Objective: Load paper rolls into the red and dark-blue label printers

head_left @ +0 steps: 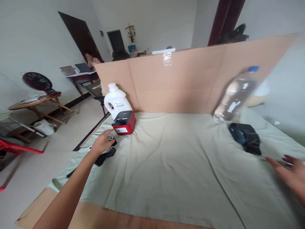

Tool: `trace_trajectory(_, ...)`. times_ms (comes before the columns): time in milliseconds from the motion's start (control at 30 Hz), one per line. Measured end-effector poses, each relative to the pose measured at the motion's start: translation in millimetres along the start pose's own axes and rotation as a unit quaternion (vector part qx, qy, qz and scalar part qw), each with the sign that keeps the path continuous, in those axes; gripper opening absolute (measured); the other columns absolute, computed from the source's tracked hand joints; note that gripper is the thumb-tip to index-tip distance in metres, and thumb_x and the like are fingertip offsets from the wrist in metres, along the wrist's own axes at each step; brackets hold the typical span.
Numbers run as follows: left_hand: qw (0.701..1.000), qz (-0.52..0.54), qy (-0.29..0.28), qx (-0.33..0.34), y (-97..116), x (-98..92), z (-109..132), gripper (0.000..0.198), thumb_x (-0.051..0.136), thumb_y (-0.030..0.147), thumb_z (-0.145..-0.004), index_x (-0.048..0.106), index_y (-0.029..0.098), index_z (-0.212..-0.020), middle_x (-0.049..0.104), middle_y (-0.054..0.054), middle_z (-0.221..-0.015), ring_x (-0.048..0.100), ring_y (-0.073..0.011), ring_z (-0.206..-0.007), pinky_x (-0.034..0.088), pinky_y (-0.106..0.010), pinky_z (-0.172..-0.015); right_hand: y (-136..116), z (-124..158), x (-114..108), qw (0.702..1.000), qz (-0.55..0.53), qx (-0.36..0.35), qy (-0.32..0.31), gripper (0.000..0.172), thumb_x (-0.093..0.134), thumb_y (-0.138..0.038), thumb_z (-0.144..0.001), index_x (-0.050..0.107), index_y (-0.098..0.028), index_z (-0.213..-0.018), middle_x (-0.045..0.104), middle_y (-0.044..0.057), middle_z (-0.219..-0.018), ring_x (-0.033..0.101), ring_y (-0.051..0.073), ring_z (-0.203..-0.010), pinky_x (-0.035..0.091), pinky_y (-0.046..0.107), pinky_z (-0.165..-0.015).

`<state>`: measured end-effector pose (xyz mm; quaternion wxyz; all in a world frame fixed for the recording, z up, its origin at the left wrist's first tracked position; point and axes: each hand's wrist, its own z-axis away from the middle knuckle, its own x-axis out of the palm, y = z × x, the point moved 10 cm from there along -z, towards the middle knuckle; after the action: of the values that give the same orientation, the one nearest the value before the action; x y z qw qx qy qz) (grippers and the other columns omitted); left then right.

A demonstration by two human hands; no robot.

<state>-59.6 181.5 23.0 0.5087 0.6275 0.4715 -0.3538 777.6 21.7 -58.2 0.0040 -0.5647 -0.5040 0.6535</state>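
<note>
Open and empty, the left hand [102, 143] reaches beside a red box [129, 126], left; a nudge could topple the black cylinder [114, 142]. The blurred right hand [291, 173], seemingly likewise, hovers by the black device [237, 133], right.

On the pale green cloth [171, 171], the left hand [103, 143] is beside a red-and-black box [124, 124], perhaps touching it, a white jug [119, 100] behind, while the blurred right hand [289, 171] is near a dark device [245, 138].
</note>
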Motion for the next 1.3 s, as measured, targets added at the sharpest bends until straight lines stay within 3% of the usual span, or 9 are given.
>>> trace_trajectory(100,0.994,0.008,0.075,0.075,68.4,0.3,17.2,0.047,0.049,0.034,-0.086,0.059,0.022,-0.129,0.063,-0.007,-0.133,0.056,-0.0265,-0.128,0.041,-0.039,-0.112,-17.1,-5.1,13.9,0.996,0.07,0.031,-0.055,0.104,0.061,-0.069,-0.066,0.041,-0.013,-0.151,0.05,0.029,-0.143,0.043,0.044,-0.138,0.038,0.054,-0.105)
trace_trajectory(267,0.958,0.024,-0.095,0.269,212.2,90.8,74.6,0.048,0.043,0.042,-0.096,0.056,0.023,-0.138,0.059,-0.007,-0.143,0.052,-0.0242,-0.134,0.036,-0.042,-0.117,-64.4,-7.3,32.8,0.991,0.098,-0.014,-0.089,0.094,0.064,-0.063,-0.074,0.038,-0.014,-0.149,0.044,0.026,-0.149,0.033,0.045,-0.142,0.032,0.056,-0.107)
trace_trajectory(400,0.92,-0.009,-0.184,0.347,265.2,144.0,116.8,0.057,0.039,0.048,-0.099,0.04,0.026,-0.152,0.035,-0.006,-0.161,0.032,-0.0238,-0.149,0.021,-0.049,-0.124,-85.5,-14.4,43.6,0.989,0.12,-0.019,-0.079,0.086,0.066,-0.066,-0.072,0.044,-0.017,-0.139,0.051,0.023,-0.141,0.042,0.046,-0.133,0.035,0.059,-0.103)
trace_trajectory(567,0.909,-0.048,-0.186,0.37,268.4,155.7,134.9,0.06,0.032,0.05,-0.101,0.028,0.029,-0.158,0.021,-0.005,-0.165,0.021,-0.0253,-0.153,0.018,-0.051,-0.124,-106.2,-37.0,48.3,0.991,0.121,-0.023,-0.053,0.098,0.073,-0.058,-0.069,0.032,-0.012,-0.146,0.049,0.025,-0.139,0.045,0.042,-0.131,0.041,0.054,-0.102)
trace_trajectory(733,0.908,-0.05,-0.176,0.377,266.0,152.8,140.4,0.06,0.032,0.049,-0.102,0.026,0.029,-0.158,0.021,-0.005,-0.165,0.02,-0.0252,-0.153,0.017,-0.05,-0.125,-122.5,-30.2,53.1,0.989,0.124,0.039,-0.067,0.094,0.081,-0.052,-0.059,0.044,-0.009,-0.134,0.044,0.028,-0.139,0.049,0.042,-0.127,0.047,0.05,-0.098)
trace_trajectory(867,0.91,-0.035,-0.167,0.378,265.7,154.1,140.0,0.06,0.032,0.05,-0.101,0.027,0.029,-0.158,0.02,-0.004,-0.165,0.02,-0.0253,-0.153,0.016,-0.05,-0.125,-178.3,27.1,68.2,0.994,0.092,-0.03,-0.054,0.087,0.078,-0.058,-0.058,0.048,-0.012,-0.125,0.05,0.025,-0.129,0.053,0.041,-0.123,0.048,0.051,-0.098)
trace_trajectory(1067,0.913,-0.025,-0.168,0.372,263.6,155.1,142.3,0.061,0.031,0.05,-0.102,0.028,0.027,-0.158,0.02,-0.004,-0.166,0.019,-0.0258,-0.154,0.014,-0.051,-0.125,-279.2,156.2,138.0,0.979,0.015,-0.141,-0.146,0.076,0.073,-0.053,-0.061,0.047,-0.011,-0.119,0.052,0.022,-0.121,0.055,0.041,-0.115,0.047,0.05,-0.097)
trace_trajectory(1167,0.913,-0.024,-0.176,0.368,262.1,156.9,144.6,0.062,0.03,0.052,-0.101,0.029,0.027,-0.158,0.019,-0.005,-0.166,0.018,-0.0269,-0.154,0.014,-0.052,-0.124,-304.5,197.3,168.5,0.974,-0.012,-0.13,-0.186,0.075,0.072,-0.053,-0.063,0.046,-0.012,-0.12,0.049,0.024,-0.124,0.05,0.043,-0.119,0.045,0.052,-0.098)
trace_trajectory(1300,0.915,-0.008,-0.178,0.362,261.3,156.4,145.1,0.063,0.031,0.052,-0.101,0.03,0.025,-0.157,0.02,-0.006,-0.166,0.018,-0.0281,-0.154,0.014,-0.054,-0.124,-313.5,219.1,186.9,0.979,-0.03,-0.106,-0.171,0.076,0.073,-0.046,-0.064,0.043,-0.012,-0.124,0.046,0.027,-0.128,0.046,0.045,-0.12,0.045,0.057,-0.094)
